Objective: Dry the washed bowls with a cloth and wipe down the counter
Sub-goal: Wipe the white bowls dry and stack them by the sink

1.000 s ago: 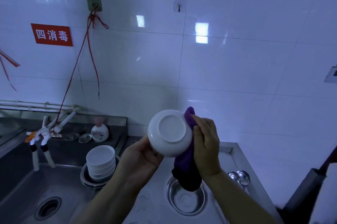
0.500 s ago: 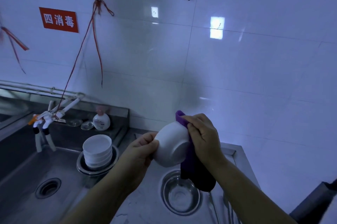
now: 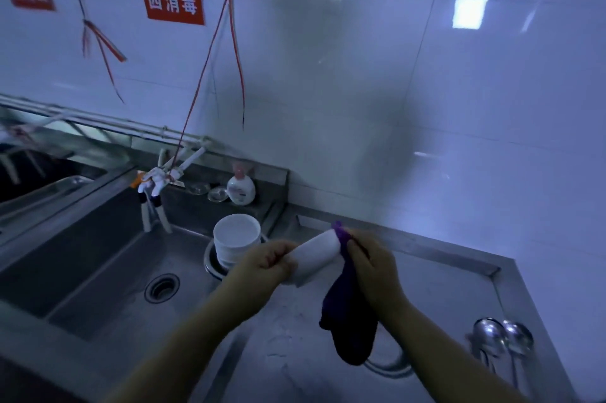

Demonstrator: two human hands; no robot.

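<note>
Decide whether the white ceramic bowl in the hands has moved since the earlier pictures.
Yes. The white ceramic bowl has come down toward the steel counter, turning from base-facing-camera to side-on, judged against the stacked white bowls.

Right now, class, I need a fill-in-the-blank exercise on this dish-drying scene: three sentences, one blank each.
1. The right hand presses a ____ cloth against the bowl.
2. The left hand grips the ____.
3. The stack of white bowls stands in the ____, near the drain.

Missing words: purple; bowl; sink
</note>
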